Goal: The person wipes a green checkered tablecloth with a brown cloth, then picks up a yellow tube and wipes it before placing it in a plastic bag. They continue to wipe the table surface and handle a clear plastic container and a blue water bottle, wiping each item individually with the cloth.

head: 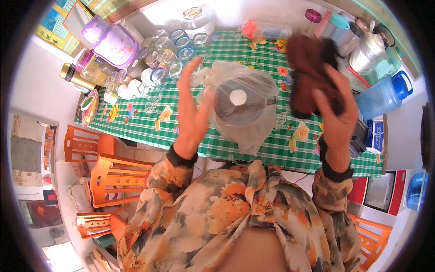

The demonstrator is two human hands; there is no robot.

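Observation:
On the table's middle lies a translucent plastic bag (249, 137). It covers a round grey lidded vessel (226, 107) with a white knob (238, 97) on top; the vessel's exact kind cannot be made out through the film. My left hand (193, 115) hovers at the bag's left side, fingers apart and holding nothing; whether a fingertip touches the film is unclear. My right hand (336, 105) grips a dark reddish-brown cloth (304, 73), blurred by motion, above the table to the right of the bag.
A green checked tablecloth (163, 136) with flowers covers the table. Several glass jars (176, 69) crowd the back left, beside a purple container (117, 46). Bottles (336, 25) and a blue water jug (380, 95) line the right. Wooden chairs (119, 180) stand at the left.

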